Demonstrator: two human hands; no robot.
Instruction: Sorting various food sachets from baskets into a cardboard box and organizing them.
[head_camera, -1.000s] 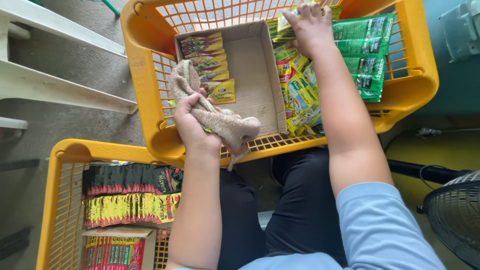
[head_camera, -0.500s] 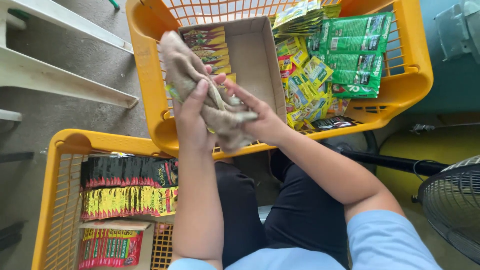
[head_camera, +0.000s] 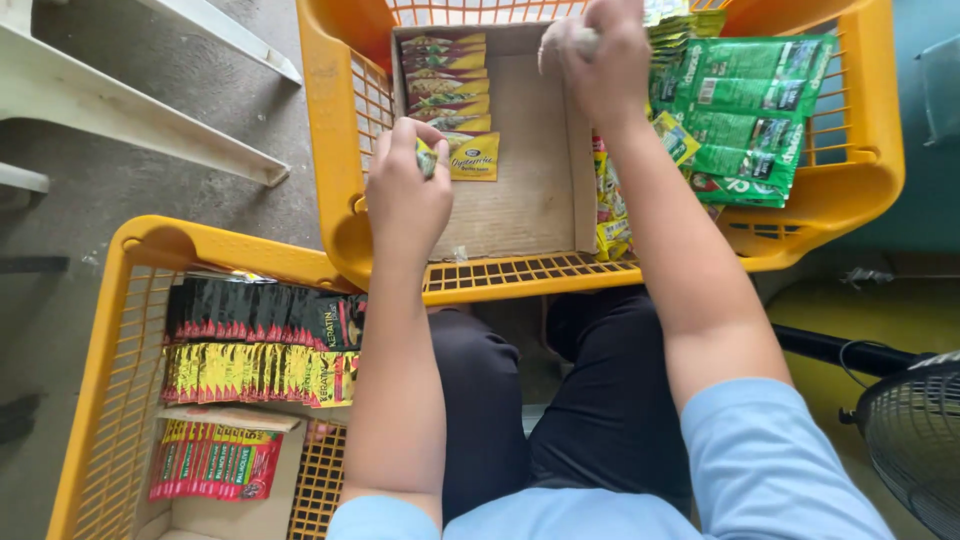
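My left hand (head_camera: 405, 190) pinches a small green and yellow sachet (head_camera: 427, 158) over the left side of an open cardboard box (head_camera: 525, 170). The box sits inside a yellow plastic basket (head_camera: 335, 225) in front of my knees. A row of yellow and green sachets (head_camera: 440, 80) lies along the box's left wall, ending in a yellow sachet (head_camera: 473, 157) beside my left hand. My right hand (head_camera: 600, 60) is closed over the box's far right corner, gripping a pale cloth (head_camera: 560, 38) that is mostly hidden by the fingers.
Green packets (head_camera: 745, 110) and loose yellow sachets (head_camera: 612, 210) fill the basket to the right of the box. A second yellow basket (head_camera: 140, 250) at lower left holds black sachets (head_camera: 260, 315), yellow-red sachets (head_camera: 255, 372) and red sachets (head_camera: 215, 460). A fan (head_camera: 910, 440) stands at lower right and a white bench (head_camera: 130, 110) at upper left.
Both hands were on the pale cloth in front of the box. The right hand has carried it to the box's far corner, and the left hand now holds a sachet instead.
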